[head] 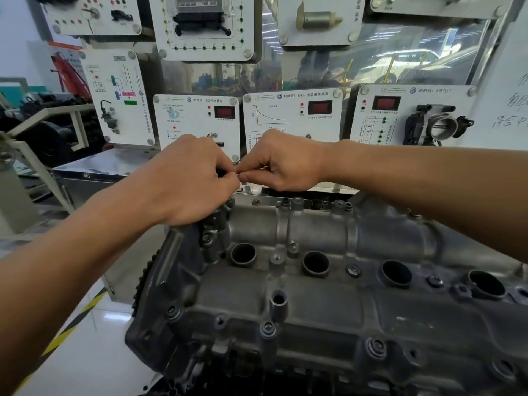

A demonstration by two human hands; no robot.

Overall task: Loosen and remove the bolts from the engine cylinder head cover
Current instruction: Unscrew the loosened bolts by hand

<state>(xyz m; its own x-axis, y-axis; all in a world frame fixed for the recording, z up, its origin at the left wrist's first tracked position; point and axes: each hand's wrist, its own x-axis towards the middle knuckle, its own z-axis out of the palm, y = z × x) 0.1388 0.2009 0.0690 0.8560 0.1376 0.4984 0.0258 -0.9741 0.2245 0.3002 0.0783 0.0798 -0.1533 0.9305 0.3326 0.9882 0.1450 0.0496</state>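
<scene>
The panels (291, 115) are noted behind the bench, upright and well apart from the work.

The cover (314, 310) is seen in the foreground, a grey cast metal part lying across the lower half of the view, with four open round wells along its top. It is judged heavy, rigid and possibly oily. It should not be gripped until every fastener is out.

The left hand (185, 181) is held over the far left corner of the cover, fingers curled tight round a dark item (220, 172), of which only a sliver is shown. Whether this is a tool or a fastener cannot be told.

The right hand (288, 164) is brought against the left, thumb and forefinger closed in a narrow pinch at the same spot and the other fingers tucked under. The end of the same item is judged to be pinched.

The bolts (353, 270) are seen seated in bosses across the cover, others along its near edge (268, 327). They are judged small, hard, light and easily dropped into a well. Each should be taken by the head between thumb and fingertip once slack.
</scene>
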